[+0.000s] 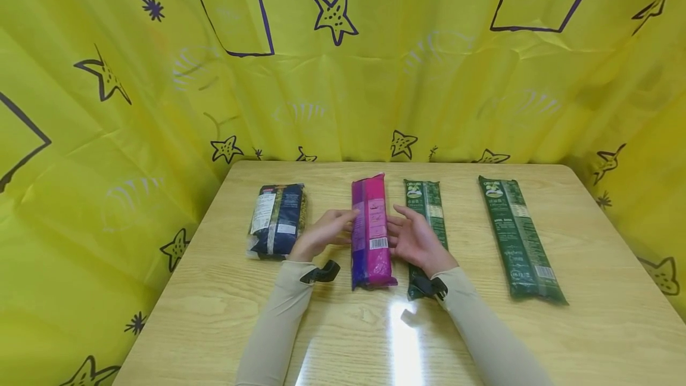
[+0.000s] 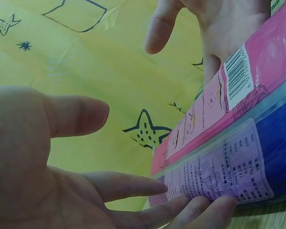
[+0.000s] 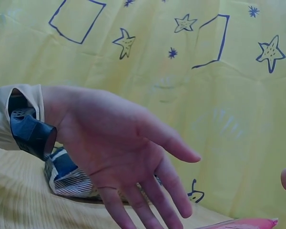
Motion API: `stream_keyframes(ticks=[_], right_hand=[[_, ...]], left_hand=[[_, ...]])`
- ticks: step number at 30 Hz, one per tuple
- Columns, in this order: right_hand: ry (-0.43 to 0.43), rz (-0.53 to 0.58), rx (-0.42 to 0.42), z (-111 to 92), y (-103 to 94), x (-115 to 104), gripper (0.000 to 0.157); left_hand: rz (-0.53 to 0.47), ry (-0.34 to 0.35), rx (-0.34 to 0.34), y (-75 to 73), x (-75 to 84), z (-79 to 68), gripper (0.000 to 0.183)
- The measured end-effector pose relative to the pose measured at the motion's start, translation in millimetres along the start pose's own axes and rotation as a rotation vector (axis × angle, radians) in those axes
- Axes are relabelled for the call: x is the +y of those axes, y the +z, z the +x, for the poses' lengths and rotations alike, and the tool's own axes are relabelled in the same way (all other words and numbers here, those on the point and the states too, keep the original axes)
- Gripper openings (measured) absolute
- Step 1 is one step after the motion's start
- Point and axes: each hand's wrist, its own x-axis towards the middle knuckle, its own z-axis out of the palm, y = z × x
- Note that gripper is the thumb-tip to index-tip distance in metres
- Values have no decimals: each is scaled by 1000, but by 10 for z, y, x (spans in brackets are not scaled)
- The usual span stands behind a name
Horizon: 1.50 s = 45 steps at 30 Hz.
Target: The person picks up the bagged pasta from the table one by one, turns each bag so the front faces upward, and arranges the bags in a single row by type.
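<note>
A pink, purple and blue packet (image 1: 373, 219) lies lengthwise on the table between the two hands. My left hand (image 1: 324, 234) is at its left side with fingers extended; in the left wrist view the fingertips (image 2: 148, 186) meet the packet's lower edge, thumb held away. On the opposite side is my right hand (image 1: 419, 242), palm turned inward, fingers loosely extended beside the packet's right edge and thumb raised. Whether those fingers touch the packet is hidden. Partly under the right hand lies a green spaghetti packet (image 1: 436, 219).
A navy packet with a clear window (image 1: 284, 219) lies left of the left hand. Another green spaghetti packet (image 1: 520, 237) lies slanted to the right. The wooden table (image 1: 214, 314) ends at the back against a yellow curtain (image 1: 354, 88) with star drawings.
</note>
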Motion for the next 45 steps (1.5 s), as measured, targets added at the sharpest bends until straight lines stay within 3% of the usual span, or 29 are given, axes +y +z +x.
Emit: stream_keyframes(ticks=[18,37,45], right_hand=[[-11,-44,15,-50,7,-36,81],[-52,-155,44,-147,88,-98,75],[-81,-206,70,-170,123,-119,73]], left_hand=[[-24,6,-31,76,3,27,62],[-40,90,-80,171,-17,62,55],[-54,97,-105,198,-32,87,55]])
